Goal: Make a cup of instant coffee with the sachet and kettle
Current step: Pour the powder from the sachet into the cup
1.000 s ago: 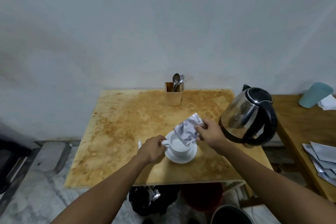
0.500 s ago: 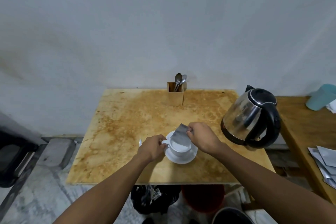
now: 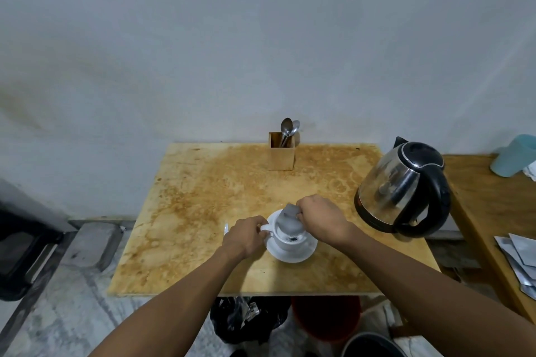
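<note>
2 hands at work over white cup (image 3: 290,240) on white saucer (image 3: 291,255), near front edge of stained wooden table (image 3: 203,197), roughly table centre toward 6 o'clock. Left hand (image 3: 246,236) curled at cup handle, 9 o'clock side, fingers pressed together around it as far as visible. Right hand (image 3: 322,219) pinching top of silver sachet (image 3: 287,220) between thumb and fingertips, sachet upended with mouth down inside cup rim. Dark granules visible as small heap on cup floor. Judged stage: powder emptying, partly done; whether sachet is fully emptied cannot be told. Left to do: discard sachet, pour water from kettle (image 3: 403,191), stir. Kettle at 3 o'clock of cup, well apart, untouched; rounded brushed-steel body, glossy black lid and looped handle. Spoons (image 3: 288,130) upright in square wooden holder (image 3: 281,155) at 12 o'clock, against wall. Sachet foil crinkled, matte grey, likely light and slippery. Cup glazed, smooth. Tabletop blotched brown, rough-looking.
</note>
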